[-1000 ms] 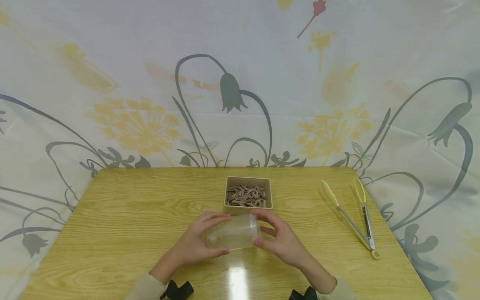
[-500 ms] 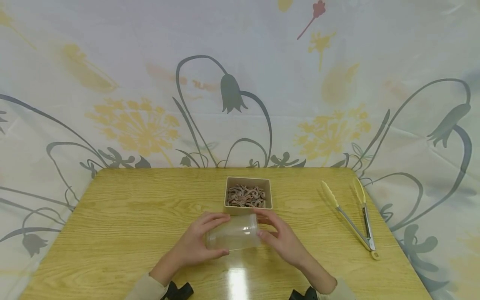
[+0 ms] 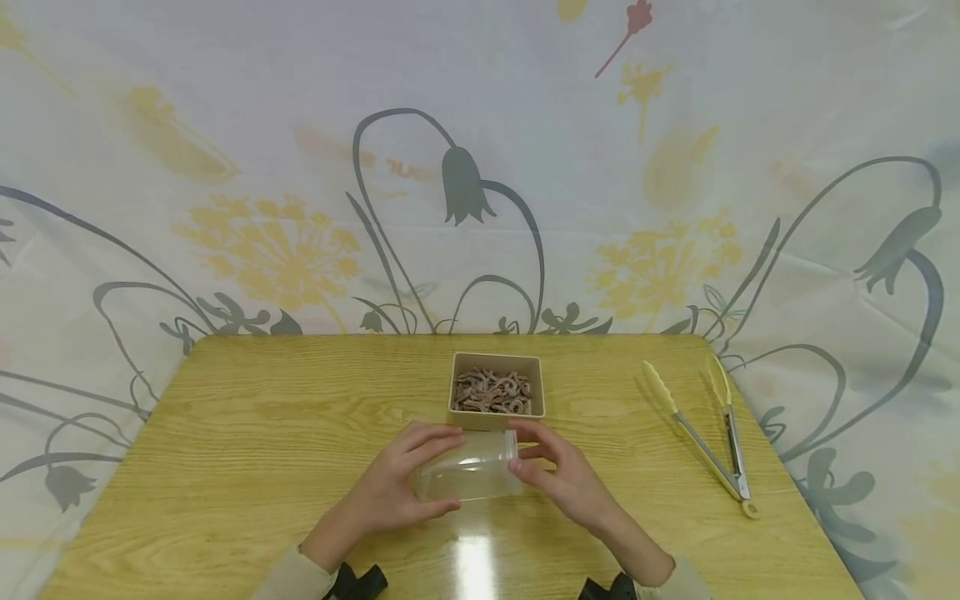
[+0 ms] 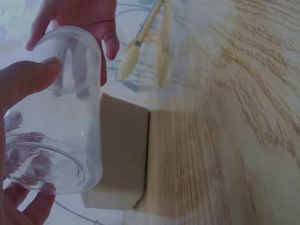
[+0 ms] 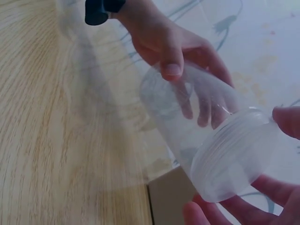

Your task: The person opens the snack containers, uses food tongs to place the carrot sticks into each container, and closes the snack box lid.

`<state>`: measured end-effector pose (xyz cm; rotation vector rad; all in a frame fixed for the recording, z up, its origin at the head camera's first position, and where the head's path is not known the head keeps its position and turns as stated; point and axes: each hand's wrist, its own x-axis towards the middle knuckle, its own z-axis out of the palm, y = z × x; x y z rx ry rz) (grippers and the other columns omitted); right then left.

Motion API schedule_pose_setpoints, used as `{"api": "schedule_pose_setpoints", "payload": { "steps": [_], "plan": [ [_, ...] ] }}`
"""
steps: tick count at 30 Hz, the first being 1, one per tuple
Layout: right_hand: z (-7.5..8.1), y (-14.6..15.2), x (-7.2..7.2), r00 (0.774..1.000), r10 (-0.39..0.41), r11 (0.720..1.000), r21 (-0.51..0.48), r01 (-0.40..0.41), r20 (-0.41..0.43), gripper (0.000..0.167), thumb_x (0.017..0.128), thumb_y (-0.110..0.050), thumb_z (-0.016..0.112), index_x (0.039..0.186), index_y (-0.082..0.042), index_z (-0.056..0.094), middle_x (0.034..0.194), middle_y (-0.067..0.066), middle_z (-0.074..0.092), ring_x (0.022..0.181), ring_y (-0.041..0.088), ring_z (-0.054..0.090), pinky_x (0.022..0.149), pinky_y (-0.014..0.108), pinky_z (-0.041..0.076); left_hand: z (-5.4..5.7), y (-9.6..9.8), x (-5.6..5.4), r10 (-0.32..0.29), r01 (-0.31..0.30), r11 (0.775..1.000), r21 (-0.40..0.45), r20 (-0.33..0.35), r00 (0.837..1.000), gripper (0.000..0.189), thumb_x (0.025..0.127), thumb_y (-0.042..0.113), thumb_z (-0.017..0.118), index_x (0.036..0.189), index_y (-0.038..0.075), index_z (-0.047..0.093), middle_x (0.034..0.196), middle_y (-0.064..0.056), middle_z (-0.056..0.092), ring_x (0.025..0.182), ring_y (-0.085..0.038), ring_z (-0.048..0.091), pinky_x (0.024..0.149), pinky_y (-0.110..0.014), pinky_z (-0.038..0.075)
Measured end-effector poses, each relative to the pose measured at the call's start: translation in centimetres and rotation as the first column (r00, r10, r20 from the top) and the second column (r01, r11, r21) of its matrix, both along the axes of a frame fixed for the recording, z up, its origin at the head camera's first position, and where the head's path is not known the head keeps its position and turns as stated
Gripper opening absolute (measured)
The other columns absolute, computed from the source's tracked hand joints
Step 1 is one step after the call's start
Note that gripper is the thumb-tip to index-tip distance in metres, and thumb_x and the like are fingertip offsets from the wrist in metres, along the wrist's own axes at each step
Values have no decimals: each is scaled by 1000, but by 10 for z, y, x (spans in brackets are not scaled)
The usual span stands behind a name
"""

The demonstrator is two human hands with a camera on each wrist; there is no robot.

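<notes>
A clear plastic jar lies on its side between my hands, above the table, its mouth end pointing right. My left hand grips the body near the base, thumb on one side and fingers on the other, as the left wrist view shows. A translucent ridged lid caps the other end. Around that lid curl the thumb and fingers of my right hand, their tips right at its rim. Through the jar wall no contents show. Just behind it stands a beige box holding many small brownish curled pieces.
Yellow-tipped metal tongs lie spread apart at the table's right side. The wooden table ends at the back against a cloth printed with flowers.
My right thumb and fingers have loosened from the lid, shifted, and closed back onto its rim. My left hand stays in place around the jar, whose glints have shifted.
</notes>
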<state>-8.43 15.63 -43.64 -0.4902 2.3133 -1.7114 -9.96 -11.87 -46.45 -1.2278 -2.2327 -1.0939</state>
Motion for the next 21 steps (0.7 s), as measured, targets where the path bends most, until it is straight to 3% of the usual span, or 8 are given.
{"api": "schedule_pose_setpoints", "payload": {
  "steps": [8,14,21],
  "plan": [
    [-4,2,-2,999,4,996,-92,-7,-40,55,92,-10,70,141,0,49,133,23,54,119,45,53,94,42,54,-2,-6,1,14,-15,1000,22,48,999,78,68,23,92,137,9,58,135,-7,58,121,-25,54,104,-40,47],
    [-5,4,-2,999,-1,994,-106,-3,-37,55,91,-8,70,141,-1,49,135,23,53,120,46,51,96,48,52,-2,-10,0,21,-24,999,43,82,996,76,71,23,91,138,10,58,136,-9,57,123,-25,53,105,-39,46],
    [-7,6,-1,1000,14,989,-144,-17,-20,61,90,-6,72,144,-1,44,142,24,45,123,49,47,96,40,53,-2,-11,1,47,-54,997,56,119,992,79,70,19,91,141,11,55,138,-12,56,126,-26,53,107,-42,45]
  ]
}}
